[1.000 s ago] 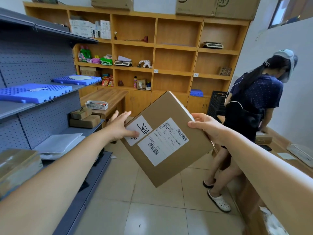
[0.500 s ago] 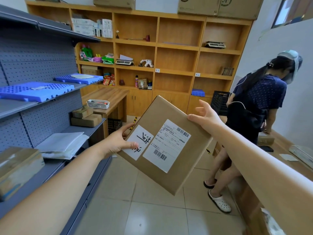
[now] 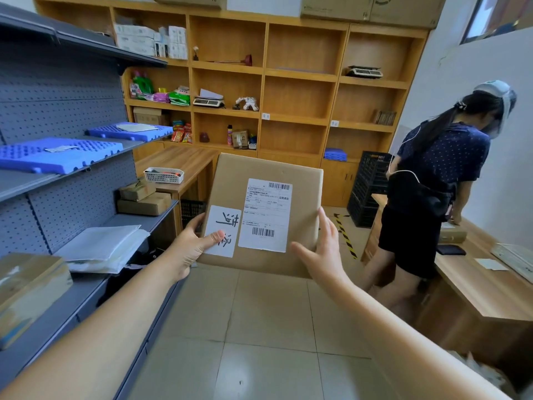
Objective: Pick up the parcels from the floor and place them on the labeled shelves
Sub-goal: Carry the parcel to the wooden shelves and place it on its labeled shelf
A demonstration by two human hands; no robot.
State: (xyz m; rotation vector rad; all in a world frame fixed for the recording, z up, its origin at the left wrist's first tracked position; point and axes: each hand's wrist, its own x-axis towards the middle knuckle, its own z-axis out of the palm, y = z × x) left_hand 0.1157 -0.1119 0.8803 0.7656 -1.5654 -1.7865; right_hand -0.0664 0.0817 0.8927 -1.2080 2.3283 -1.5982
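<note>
1. A flat brown cardboard parcel (image 3: 268, 215) sits at the middle of the view, held up off the pale tiled floor (image 3: 259, 327) with its broad face toward the camera and nearly upright, top edge tipped slightly to 1 o'clock.
2. The left hand (image 3: 191, 246) grips the parcel's lower corner at 8 o'clock: thumb pressed on the front face, fingers wrapped behind the edge.
3. That thumb lies on a white handwritten paper label (image 3: 223, 230) stuck at the lower left of the face.
4. Just beside it, toward 3 o'clock, is a white printed shipping label with barcodes (image 3: 266, 215).
5. The right hand (image 3: 323, 252) is at the parcel's 4 o'clock corner, palm open and fingers spread along the right edge; the fingertips touch the cardboard, but whether it truly grips cannot be told.
6. At 9 o'clock stands a grey metal pegboard shelving rack (image 3: 66, 111), carrying blue plastic perforated mats (image 3: 57, 154), white padded envelopes (image 3: 103, 246) and small brown boxes (image 3: 144, 197).
7. At 12 o'clock is a tall wooden cubby shelf unit (image 3: 300, 76) with small white tags on its edges.
8. At 3 o'clock another person in a dark dotted top (image 3: 441, 157) leans over a wooden counter (image 3: 484, 287).
</note>
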